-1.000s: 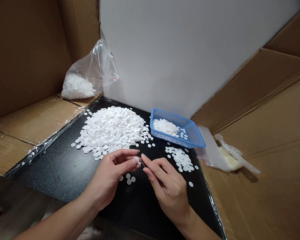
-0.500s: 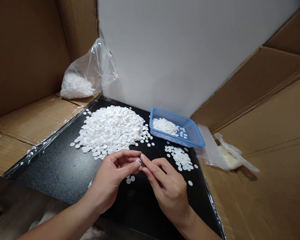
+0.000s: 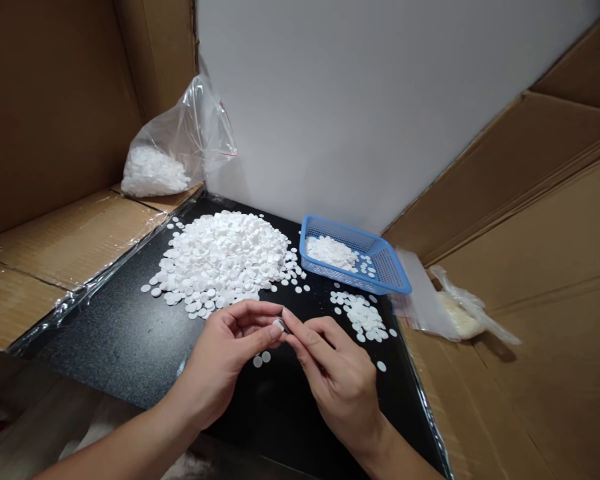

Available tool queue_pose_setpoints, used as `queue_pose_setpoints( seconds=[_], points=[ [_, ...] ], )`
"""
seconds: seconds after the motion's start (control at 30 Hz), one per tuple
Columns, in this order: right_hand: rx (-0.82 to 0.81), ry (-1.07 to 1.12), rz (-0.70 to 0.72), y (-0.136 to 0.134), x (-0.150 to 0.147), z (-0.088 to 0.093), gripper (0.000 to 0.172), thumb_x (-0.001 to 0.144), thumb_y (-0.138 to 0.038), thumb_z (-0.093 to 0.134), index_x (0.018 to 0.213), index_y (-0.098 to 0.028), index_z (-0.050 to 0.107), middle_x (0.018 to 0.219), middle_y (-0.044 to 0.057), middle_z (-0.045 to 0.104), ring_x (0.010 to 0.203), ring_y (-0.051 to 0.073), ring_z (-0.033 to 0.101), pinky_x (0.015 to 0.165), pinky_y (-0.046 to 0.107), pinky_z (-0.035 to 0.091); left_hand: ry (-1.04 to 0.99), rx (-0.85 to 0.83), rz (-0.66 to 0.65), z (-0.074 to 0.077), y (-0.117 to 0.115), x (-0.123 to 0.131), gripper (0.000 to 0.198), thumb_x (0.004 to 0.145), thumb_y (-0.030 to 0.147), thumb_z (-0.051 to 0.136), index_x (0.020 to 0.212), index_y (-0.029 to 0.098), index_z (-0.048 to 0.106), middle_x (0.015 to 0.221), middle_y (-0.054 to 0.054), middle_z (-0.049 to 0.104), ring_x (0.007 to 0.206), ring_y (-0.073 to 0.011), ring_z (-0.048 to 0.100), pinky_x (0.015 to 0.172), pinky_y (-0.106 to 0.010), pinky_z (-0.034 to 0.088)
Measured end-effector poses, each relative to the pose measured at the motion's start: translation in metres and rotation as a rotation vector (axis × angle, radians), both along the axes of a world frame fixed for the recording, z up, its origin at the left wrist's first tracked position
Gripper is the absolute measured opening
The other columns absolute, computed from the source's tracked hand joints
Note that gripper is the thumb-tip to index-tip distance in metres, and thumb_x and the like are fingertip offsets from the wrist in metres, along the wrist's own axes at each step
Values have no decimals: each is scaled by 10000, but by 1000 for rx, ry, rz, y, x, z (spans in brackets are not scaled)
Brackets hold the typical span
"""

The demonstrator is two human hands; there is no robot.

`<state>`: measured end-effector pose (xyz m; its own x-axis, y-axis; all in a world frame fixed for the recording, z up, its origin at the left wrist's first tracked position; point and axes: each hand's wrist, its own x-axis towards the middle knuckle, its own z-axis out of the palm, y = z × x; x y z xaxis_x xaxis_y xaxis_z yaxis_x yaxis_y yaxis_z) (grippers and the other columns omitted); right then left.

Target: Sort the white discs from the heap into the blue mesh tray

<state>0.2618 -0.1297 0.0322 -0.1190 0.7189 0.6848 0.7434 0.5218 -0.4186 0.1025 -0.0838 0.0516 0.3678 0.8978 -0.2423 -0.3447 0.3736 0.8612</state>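
Observation:
Above the black tabletop, my left hand [image 3: 225, 357] pinches a small white disc [image 3: 279, 324] between thumb and fingers. My right hand [image 3: 337, 373] comes in from the other side, its fingertips closed on a thin dark blade-like tool [image 3: 285, 329]. The tool's tip is at the disc's edge; whether it touches cannot be told. Most of the tool is hidden by my right fingers. Two loose white discs [image 3: 262, 359] lie beneath my hands. Just beyond my left hand is a large pile of white discs [image 3: 225, 257].
A blue perforated basket [image 3: 397, 273] holding more discs stands at the back right. In front of it lies a smaller disc group [image 3: 364, 317]. Clear bags sit on cardboard at left [image 3: 155, 170] and right [image 3: 463, 313]. A pale wall [image 3: 380, 100] rises behind the black table [image 3: 105, 347].
Both hands hold almost the same pose. The dark tool's visible part has shifted very slightly at the disc; the piles and basket are unchanged.

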Motion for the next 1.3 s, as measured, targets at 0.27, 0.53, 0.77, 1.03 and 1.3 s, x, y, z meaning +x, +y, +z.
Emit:
queue_pose_setpoints(
  seconds=[0.27, 0.53, 0.77, 1.03, 1.3],
  points=[
    [-35, 59, 7, 0, 1, 0, 392, 962, -105, 562, 1326, -226, 643, 823, 47, 655, 704, 126, 640, 617, 220, 538, 27, 33, -2, 0, 0, -1, 253, 697, 295, 872, 902, 178, 779, 827, -39, 766, 760, -159, 708, 741, -242, 558],
    [-66, 88, 31, 1, 5, 5, 372, 962, -126, 558, 1298, -247, 663, 826, 38, 664, 693, 127, 641, 593, 222, 538, 95, 66, -15, 2, 4, -6, 265, 695, 295, 859, 916, 177, 774, 758, -38, 748, 716, -168, 691, 684, -247, 537],
    [-69, -2, 76, 2, 5, 3, 373, 979, -145, 542, 1331, -218, 640, 806, 48, 643, 677, 125, 618, 598, 220, 530, 125, 143, -54, 4, 3, -9, 266, 711, 287, 838, 948, 185, 772, 824, -42, 749, 735, -153, 656, 646, -216, 502],
    [-31, -58, 69, 2, 5, 5, 385, 979, -149, 536, 1340, -243, 635, 768, 35, 623, 652, 124, 600, 566, 208, 500, 197, 203, -85, 5, 3, -11, 290, 746, 311, 798, 993, 165, 760, 830, -58, 727, 737, -165, 636, 654, -235, 500],
    [-19, -120, 82, 2, 5, 5, 374, 984, -139, 530, 1336, -206, 637, 754, 39, 612, 658, 131, 584, 567, 215, 489, 283, 300, -130, 6, 4, -16, 290, 785, 299, 746, 1053, 188, 749, 863, -69, 735, 790, -197, 652, 714, -277, 520]
  ],
)
